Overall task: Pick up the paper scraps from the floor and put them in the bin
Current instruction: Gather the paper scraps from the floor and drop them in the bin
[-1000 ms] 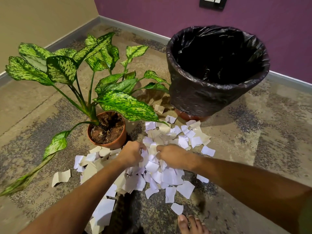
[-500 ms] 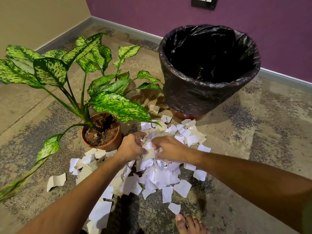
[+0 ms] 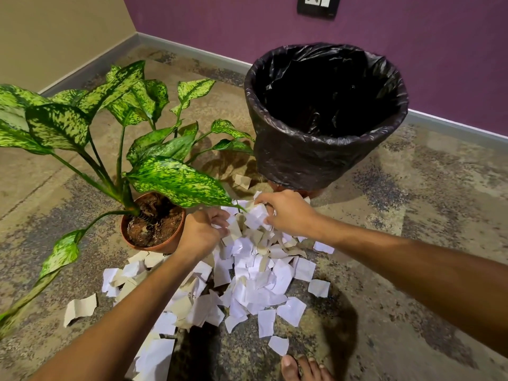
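Observation:
White and beige paper scraps [image 3: 255, 281] lie in a heap on the floor in front of me. My left hand [image 3: 202, 233] and my right hand [image 3: 288, 213] face each other at the far end of the heap. Each grips a bunch of scraps between curled fingers, and the gathered bunch [image 3: 254, 218] sits between them. The bin [image 3: 302, 160], lined with a black bag, stands just behind my right hand, its mouth open and dark inside.
A potted plant [image 3: 154, 224] with large speckled leaves stands left of the heap, touching my left hand's side. One leaf [image 3: 176, 182] reaches over the scraps. A lone scrap [image 3: 81, 309] lies far left. My bare toes [image 3: 302, 367] show at the bottom. A purple wall rises behind.
Both hands have moved forward across the heap toward the bin, raking scraps together. The right hand now sits close to the bin's base.

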